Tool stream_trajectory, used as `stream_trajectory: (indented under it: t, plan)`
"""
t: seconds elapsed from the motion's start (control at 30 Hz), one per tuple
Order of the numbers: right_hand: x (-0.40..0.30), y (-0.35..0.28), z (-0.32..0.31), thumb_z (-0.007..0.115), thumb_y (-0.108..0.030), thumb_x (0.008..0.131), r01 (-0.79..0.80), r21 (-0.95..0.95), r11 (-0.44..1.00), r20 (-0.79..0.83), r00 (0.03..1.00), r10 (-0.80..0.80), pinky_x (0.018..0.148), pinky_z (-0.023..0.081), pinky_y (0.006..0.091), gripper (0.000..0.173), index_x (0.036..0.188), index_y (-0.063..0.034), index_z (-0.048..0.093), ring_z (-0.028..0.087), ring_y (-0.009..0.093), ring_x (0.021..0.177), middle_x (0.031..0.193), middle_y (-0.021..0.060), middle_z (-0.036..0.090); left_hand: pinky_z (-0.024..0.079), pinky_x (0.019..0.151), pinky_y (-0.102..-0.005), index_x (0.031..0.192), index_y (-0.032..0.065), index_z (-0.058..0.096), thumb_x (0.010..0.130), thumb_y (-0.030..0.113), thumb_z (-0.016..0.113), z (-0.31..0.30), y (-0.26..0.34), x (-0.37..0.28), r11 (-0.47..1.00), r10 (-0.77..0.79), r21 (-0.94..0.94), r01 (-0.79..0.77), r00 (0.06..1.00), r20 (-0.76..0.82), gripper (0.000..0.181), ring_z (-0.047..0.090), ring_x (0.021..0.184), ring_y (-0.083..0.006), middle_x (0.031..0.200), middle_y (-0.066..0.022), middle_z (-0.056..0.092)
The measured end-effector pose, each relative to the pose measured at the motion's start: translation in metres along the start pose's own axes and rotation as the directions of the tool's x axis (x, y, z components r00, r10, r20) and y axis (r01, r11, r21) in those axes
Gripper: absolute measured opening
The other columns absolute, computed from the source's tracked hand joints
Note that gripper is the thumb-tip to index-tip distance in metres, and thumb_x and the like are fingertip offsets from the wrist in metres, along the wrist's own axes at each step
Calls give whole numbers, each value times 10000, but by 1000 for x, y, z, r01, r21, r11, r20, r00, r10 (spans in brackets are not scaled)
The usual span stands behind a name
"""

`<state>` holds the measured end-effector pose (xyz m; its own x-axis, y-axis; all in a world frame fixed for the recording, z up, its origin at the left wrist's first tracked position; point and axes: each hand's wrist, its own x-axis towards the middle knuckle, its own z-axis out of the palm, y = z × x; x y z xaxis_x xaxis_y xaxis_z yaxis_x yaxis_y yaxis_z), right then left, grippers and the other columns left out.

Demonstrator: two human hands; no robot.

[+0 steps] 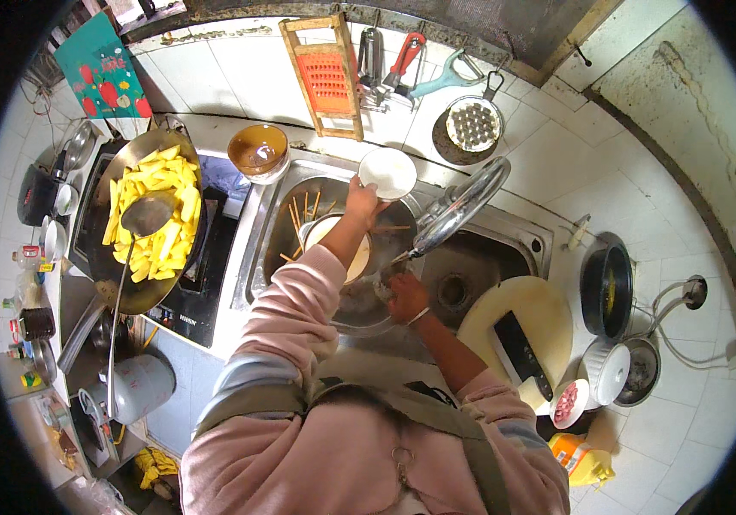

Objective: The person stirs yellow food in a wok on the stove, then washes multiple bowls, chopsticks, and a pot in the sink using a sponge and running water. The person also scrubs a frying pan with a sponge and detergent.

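Note:
My left hand (362,205) grips a white bowl (388,172) by its rim, tilted over the far side of the sink's left basin (271,241). My right hand (408,299) is closed around a small greyish wad (383,291), seemingly a scrubber, partly hidden by my fingers. Just above it, the spout of a chrome faucet (464,206) points down toward the basin. Below my left forearm, a white-rimmed pot or bowl (358,257) holds pale cloudy liquid. Several wooden chopsticks (296,222) lie about it in the basin.
Left of the sink, a wok (100,270) of yellow potato strips and a ladle (149,215) sits on the gas stove (178,322). Stacked bowls (258,151) stand between. Over the right basin's edge lies a round cutting board (538,309) with a cleaver (522,354). Diced meat fills a bowl (568,404).

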<state>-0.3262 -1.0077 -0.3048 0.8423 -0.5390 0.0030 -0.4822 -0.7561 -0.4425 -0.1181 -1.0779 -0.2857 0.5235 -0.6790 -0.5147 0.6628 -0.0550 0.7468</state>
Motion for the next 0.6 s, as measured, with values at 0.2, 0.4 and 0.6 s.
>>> stream_trajectory:
  t: [0.2,0.4,0.6]
  plan:
    - [-7,13,23,558,-109,604,-251,717,650,-56,909,413,702,420,331,317,904,-37,485,504,243,798,823,126,508,471,575,-353,1186,133,287,747,78,426,-32,17,-31,907,2,422,-14,1000,29,463,505,872,-249,1049,-123,437]
    - [21,-34,-28,542,-94,673,9,456,890,-238,965,112,704,421,403,449,1080,4,380,515,347,785,1023,195,465,422,639,-335,1055,106,449,773,304,527,-71,6,-75,529,250,768,-361,931,265,353,515,746,-249,893,-176,495]
    - [63,-18,16,501,-276,727,160,-5,987,-74,984,-160,738,422,450,527,1183,-54,356,490,347,944,1128,207,434,388,769,-378,1099,120,476,764,273,555,-55,-4,-106,325,314,821,-470,872,375,376,483,857,-331,899,-182,463]
